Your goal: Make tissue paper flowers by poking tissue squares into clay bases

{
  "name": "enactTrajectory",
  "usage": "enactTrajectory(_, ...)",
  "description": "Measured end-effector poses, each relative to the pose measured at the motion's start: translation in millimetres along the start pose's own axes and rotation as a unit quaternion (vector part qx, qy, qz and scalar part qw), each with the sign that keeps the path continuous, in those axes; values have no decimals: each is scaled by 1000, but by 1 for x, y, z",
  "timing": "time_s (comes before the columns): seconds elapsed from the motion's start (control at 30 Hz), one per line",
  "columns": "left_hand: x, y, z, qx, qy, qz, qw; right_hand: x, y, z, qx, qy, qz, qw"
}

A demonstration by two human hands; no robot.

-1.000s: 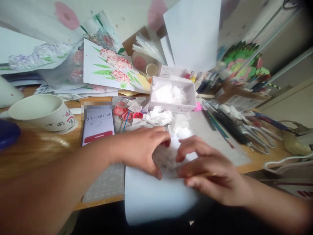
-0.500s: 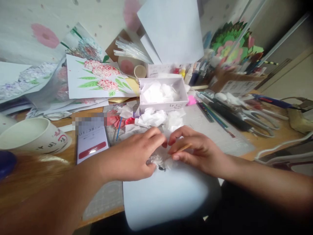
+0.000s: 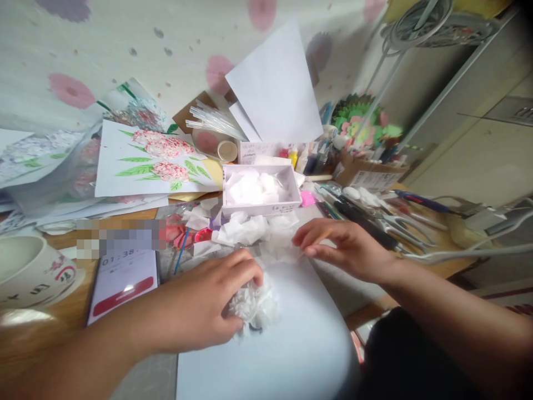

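Observation:
A ruffled white tissue-paper flower (image 3: 260, 305) lies on a smooth white sheet of paper (image 3: 266, 361). The thumb and fingers of my left hand (image 3: 208, 305) curl around its left side, steadying it. To the right and a little above, apart from the flower, my right hand (image 3: 345, 250) is closed with a thin wooden stick (image 3: 323, 236) between its fingers. Its fingertips are at the edge of some thin white tissue pieces (image 3: 285, 244); whether they pinch one cannot be made out. A small dark mark shows at the flower's lower edge.
Behind the hands is a white box (image 3: 262, 208) of tissue squares, with loose tissue (image 3: 241, 229) before it. A phone (image 3: 125, 278) and paper cup (image 3: 37, 272) stand left. Scissors (image 3: 406, 228) and brushes lie right. A flower picture (image 3: 154, 161) leans at the back.
My right hand has drawn away from the flower to the right, uncovering it. My left hand stays at the flower. The camera view has shifted, showing more of the wall.

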State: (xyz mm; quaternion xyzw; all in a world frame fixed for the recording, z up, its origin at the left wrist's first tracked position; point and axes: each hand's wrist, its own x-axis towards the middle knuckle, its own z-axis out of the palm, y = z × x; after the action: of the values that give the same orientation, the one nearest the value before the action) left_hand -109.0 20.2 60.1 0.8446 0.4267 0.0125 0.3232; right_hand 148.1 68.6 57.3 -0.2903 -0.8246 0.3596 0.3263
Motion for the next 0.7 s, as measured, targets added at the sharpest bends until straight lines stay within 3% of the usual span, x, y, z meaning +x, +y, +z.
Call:
enactTrajectory(0.23,0,-7,7,4,19,11,1000,-4,-4,13,-69,-31,-23,997)
enactTrajectory(0.4,1,-10,8,17,25,22,999,-7,-5,22,-163,-29,-2,986)
enactTrajectory(0.53,3,-10,5,23,26,35,999,-15,-34,32,-163,20,-105,981)
enactTrajectory(0.63,4,-12,5,18,23,56,998,-25,-57,49,-169,-20,-196,966)
enactTrajectory(0.7,3,-14,5,16,25,68,997,-29,-65,62,-200,-34,-275,940)
